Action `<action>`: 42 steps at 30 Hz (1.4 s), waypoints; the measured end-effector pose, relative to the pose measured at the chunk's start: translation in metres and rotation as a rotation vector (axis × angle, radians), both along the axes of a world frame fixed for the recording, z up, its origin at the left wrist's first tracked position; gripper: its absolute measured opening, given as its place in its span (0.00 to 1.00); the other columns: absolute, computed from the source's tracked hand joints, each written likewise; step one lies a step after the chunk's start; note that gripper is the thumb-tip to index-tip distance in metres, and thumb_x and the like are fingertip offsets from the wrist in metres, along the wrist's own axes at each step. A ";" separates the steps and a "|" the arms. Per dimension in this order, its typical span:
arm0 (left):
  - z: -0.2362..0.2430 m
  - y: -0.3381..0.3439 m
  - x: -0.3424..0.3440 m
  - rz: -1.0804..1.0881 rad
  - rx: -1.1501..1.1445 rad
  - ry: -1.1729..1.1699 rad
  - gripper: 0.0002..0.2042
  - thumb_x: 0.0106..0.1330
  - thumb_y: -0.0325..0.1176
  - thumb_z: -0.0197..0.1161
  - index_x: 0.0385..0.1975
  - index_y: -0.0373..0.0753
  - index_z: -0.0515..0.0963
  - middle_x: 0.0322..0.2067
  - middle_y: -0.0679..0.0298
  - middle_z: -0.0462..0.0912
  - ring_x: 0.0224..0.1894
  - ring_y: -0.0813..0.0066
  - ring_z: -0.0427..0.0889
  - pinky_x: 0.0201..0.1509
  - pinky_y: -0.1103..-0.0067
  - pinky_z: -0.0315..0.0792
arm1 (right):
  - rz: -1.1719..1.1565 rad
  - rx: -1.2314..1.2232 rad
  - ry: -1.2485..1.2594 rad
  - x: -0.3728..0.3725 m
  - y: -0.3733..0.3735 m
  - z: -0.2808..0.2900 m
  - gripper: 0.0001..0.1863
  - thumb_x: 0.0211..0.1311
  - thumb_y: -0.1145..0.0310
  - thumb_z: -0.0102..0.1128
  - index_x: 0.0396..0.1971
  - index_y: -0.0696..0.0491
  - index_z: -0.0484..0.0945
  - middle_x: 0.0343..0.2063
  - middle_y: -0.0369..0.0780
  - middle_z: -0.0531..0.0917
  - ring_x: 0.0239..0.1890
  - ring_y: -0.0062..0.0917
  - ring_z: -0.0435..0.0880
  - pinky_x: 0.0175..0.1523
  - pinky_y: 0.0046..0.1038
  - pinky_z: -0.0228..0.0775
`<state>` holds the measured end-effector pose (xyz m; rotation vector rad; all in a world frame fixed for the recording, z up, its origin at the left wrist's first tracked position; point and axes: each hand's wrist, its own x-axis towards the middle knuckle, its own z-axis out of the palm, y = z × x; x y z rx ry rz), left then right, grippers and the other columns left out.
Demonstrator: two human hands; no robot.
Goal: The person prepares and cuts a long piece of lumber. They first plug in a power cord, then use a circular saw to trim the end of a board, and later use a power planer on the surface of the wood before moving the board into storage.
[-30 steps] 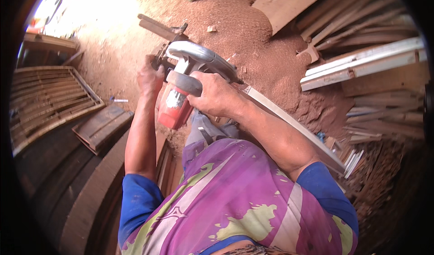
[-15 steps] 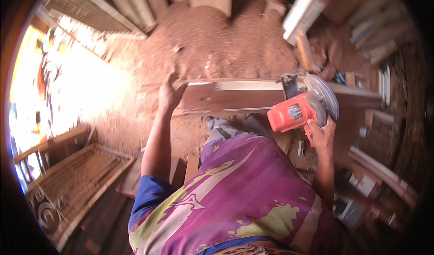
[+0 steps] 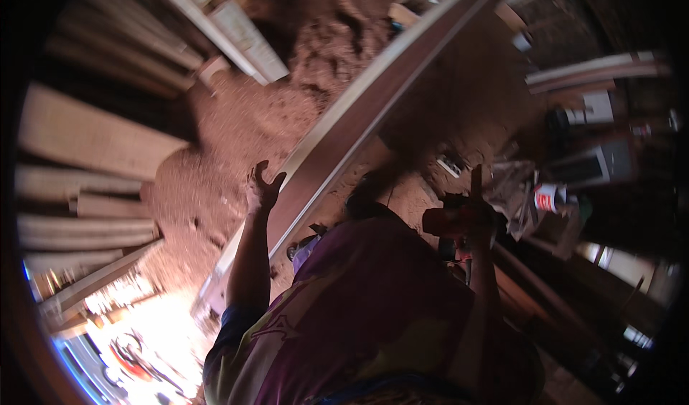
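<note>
A long brown wooden plank (image 3: 337,141) with pale edges runs diagonally from the lower left to the upper right. Close to its far-side edge, my left hand (image 3: 263,191) is raised with thumb and fingers apart and curved, holding nothing; whether it touches the wood I cannot tell. To the right, off the plank, my right hand (image 3: 479,224) grips a red circular saw (image 3: 443,222). Deep shadow hides much of the saw, its blade and the fingers around its handle.
Stacked boards (image 3: 93,129) fill the left side, and a white-edged timber (image 3: 228,28) leans at the top. Reddish sawdust (image 3: 208,154) covers the ground. Right of the saw lie a white-and-red container (image 3: 547,198), scraps and more timber (image 3: 596,69). Glaring daylight enters at the lower left.
My view has turned right, so the plank now slants. The circular saw has come off the plank and moved to my right side. My left hand stays raised and open by the plank.
</note>
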<state>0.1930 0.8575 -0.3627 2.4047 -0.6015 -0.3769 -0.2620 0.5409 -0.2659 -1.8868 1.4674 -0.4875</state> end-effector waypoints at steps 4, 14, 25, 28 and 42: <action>-0.110 -0.088 0.031 0.113 -0.045 0.085 0.30 0.59 0.52 0.64 0.54 0.36 0.70 0.49 0.50 0.77 0.51 0.53 0.75 0.55 0.66 0.69 | 0.012 -0.127 0.177 -0.058 -0.007 -0.027 0.06 0.52 0.71 0.58 0.31 0.54 0.76 0.28 0.38 0.79 0.28 0.28 0.78 0.34 0.27 0.73; -0.145 -0.172 0.037 0.228 0.595 0.347 0.31 0.63 0.57 0.56 0.58 0.38 0.68 0.51 0.52 0.77 0.50 0.57 0.77 0.53 0.67 0.70 | -0.825 0.594 -0.467 -0.112 0.006 -0.063 0.14 0.45 0.82 0.56 0.34 0.52 0.75 0.22 0.34 0.74 0.18 0.18 0.71 0.21 0.19 0.62; -0.146 -0.412 0.106 0.256 0.747 0.217 0.33 0.62 0.61 0.54 0.59 0.41 0.67 0.53 0.53 0.76 0.53 0.56 0.76 0.55 0.65 0.69 | -1.001 0.729 -0.396 -0.090 -0.171 -0.080 0.12 0.48 0.79 0.55 0.35 0.53 0.77 0.24 0.36 0.77 0.25 0.21 0.76 0.28 0.23 0.68; -0.131 -0.538 0.149 0.230 0.683 0.012 0.33 0.62 0.62 0.54 0.59 0.42 0.67 0.54 0.53 0.76 0.54 0.56 0.75 0.55 0.64 0.68 | -0.978 0.746 -0.391 -0.101 -0.224 -0.105 0.11 0.50 0.78 0.54 0.35 0.53 0.78 0.25 0.36 0.78 0.26 0.21 0.77 0.30 0.24 0.69; -0.039 -1.089 0.134 -0.526 -0.255 0.281 0.25 0.62 0.42 0.66 0.54 0.36 0.68 0.51 0.53 0.74 0.55 0.62 0.72 0.59 0.68 0.67 | -1.292 0.796 -0.411 -0.142 -0.451 -0.201 0.08 0.52 0.65 0.63 0.33 0.48 0.79 0.19 0.30 0.73 0.19 0.16 0.69 0.21 0.22 0.58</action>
